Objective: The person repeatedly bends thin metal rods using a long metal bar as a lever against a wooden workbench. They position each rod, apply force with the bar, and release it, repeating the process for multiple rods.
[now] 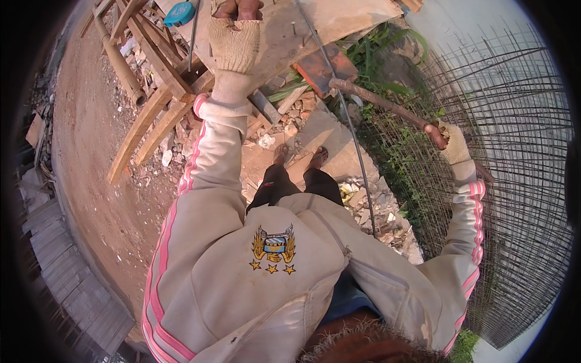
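My left hand, in a beige knit glove with bare fingertips, is at the top edge over a wooden board. Its fingers are curled, and what they hold, if anything, cannot be made out. Out to the right, my gloved right hand is wrapped round the handle of a rusty rebar bending wrench. The wrench's head meets a long thin steel rod, which slants from the board down past my legs. Upright metal pins stand on the board. A blue tape measure lies left of my left hand.
Wooden beams and a bamboo pole stick out at the left, beside a dirt track. Broken rubble surrounds my feet. A large steel mesh stands along the right, with green plants at its base.
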Demonstrator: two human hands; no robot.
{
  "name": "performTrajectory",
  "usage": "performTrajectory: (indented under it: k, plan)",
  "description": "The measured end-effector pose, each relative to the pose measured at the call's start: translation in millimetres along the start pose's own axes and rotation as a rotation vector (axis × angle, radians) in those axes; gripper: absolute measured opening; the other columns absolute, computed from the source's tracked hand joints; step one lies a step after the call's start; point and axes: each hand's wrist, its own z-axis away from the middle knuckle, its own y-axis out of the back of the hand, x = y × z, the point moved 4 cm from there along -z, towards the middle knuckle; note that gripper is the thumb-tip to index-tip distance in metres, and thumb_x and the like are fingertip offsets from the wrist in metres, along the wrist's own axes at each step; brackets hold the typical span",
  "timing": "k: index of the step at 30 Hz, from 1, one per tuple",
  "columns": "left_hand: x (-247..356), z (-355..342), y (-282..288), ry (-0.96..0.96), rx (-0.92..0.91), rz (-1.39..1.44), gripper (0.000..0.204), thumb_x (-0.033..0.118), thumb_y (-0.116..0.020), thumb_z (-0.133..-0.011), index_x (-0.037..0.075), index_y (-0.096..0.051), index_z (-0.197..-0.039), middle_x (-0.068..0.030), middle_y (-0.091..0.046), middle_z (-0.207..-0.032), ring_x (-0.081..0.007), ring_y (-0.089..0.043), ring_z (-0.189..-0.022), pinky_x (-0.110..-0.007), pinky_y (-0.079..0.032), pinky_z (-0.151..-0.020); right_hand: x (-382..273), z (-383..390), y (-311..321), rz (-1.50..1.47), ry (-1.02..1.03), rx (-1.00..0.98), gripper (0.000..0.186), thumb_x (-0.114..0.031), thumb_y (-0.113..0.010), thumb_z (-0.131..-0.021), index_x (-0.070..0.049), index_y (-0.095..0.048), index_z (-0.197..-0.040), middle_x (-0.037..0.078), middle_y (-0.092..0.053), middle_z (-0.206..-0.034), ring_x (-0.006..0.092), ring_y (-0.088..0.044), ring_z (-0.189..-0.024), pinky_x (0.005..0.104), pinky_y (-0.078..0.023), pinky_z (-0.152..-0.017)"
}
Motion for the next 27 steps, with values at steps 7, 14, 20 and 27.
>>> performTrajectory:
  k: [7, 14, 20, 27]
  plan:
    - [53, 318, -71, 1.143, -1.397, 0.799, 0.062, 0.052, -0.05, -0.101, 0.004, -0.049, -0.141, -0.0143, -0.057, -0.135, -0.0208, -0.052, -0.129, -0.039, -0.041, -0.106, 8, 8, -1, 0.301, -0.011, 0.158, 0.045, -0.045, -0.066, -0.091, -0.001, -0.072, -0.099, 0.021, -0.07, -0.08, 0.0369, -0.069, -0.078, 0.0415, -0.052, -0.071]
    - [50, 370, -52, 1.399, -1.197, 1.3, 0.025, 0.031, -0.052, -0.104, 0.007, -0.057, -0.103, -0.0112, -0.065, -0.095, -0.0297, -0.067, -0.092, -0.045, -0.056, -0.084, -11, 43, -16, 0.494, -0.205, 0.221, 0.042, -0.036, -0.061, -0.092, -0.004, -0.068, -0.119, 0.022, -0.071, -0.103, 0.0382, -0.068, -0.1, 0.0435, -0.053, -0.086]
    - [9, 340, 40, 1.228, -1.177, 1.063, 0.022, 0.028, -0.052, -0.103, 0.006, -0.055, -0.103, -0.007, -0.058, -0.07, -0.0254, -0.064, -0.06, -0.04, -0.056, -0.056, -76, 118, -81, 0.452, -0.523, 0.377, 0.058, -0.054, -0.053, -0.095, -0.004, -0.067, -0.121, 0.024, -0.068, -0.113, 0.0404, -0.063, -0.112, 0.0459, -0.048, -0.096]
    - [-90, 220, 169, 1.006, -1.257, 0.804, 0.025, 0.023, -0.056, -0.099, 0.006, -0.063, -0.116, 0.0041, -0.052, -0.069, -0.0085, -0.044, -0.049, -0.025, -0.037, -0.046, -213, 156, -183, 0.503, -0.731, 0.477, 0.071, -0.065, -0.033, -0.098, -0.003, -0.063, -0.114, 0.025, -0.069, -0.108, 0.0439, -0.064, -0.107, 0.0529, -0.051, -0.091]
